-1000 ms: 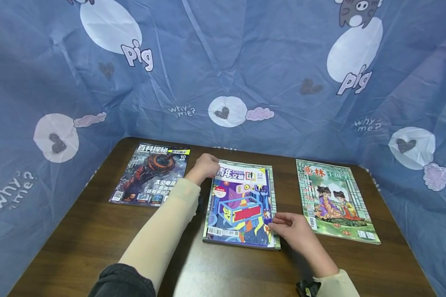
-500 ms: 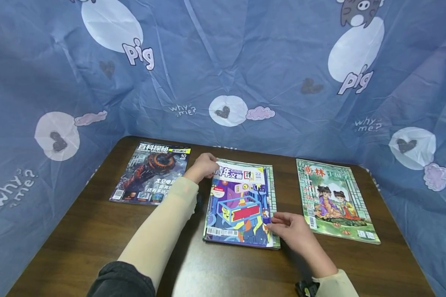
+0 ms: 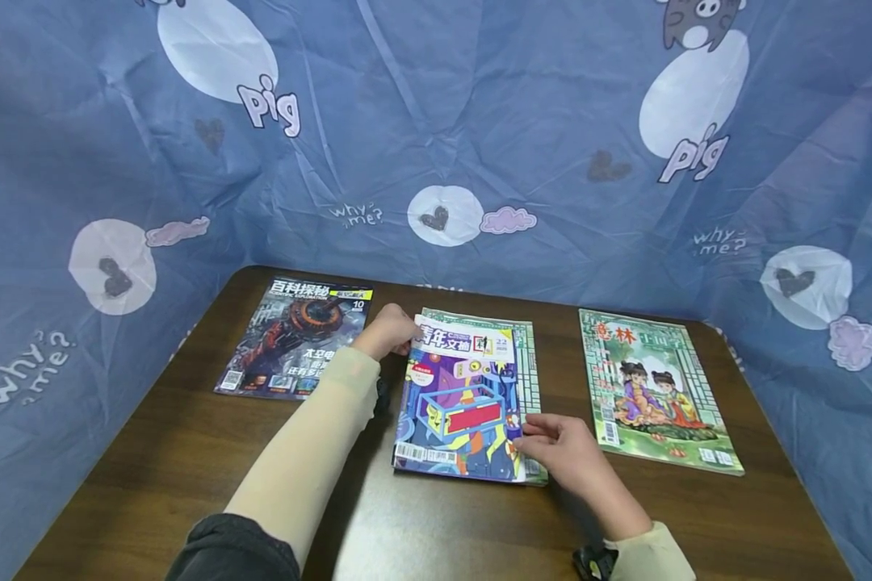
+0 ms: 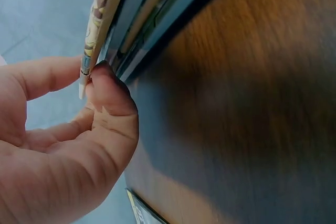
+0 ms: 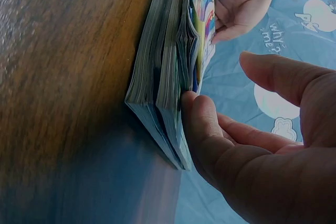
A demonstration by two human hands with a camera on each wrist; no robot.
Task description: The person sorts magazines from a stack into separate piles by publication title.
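Seemingly midway, our left grip (image 3: 387, 329) pinches the purple magazine (image 3: 459, 402) at eleven o'clock; our right grip (image 3: 568, 450), thumb apart, touches the stack (image 3: 529, 373) at four; the magazine lies atop, neither squared nor off

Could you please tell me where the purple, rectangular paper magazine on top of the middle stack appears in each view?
Head: the purple magazine is at lower centre, between the bare left hand and bare right hand.
Left wrist: edge-on at upper left, pinched by the left hand.
Right wrist: upper centre, nearly edge-on, colourful cover facing right.
Shared landmark: dark brown wooden table, low in head, right in left wrist, left in right wrist.
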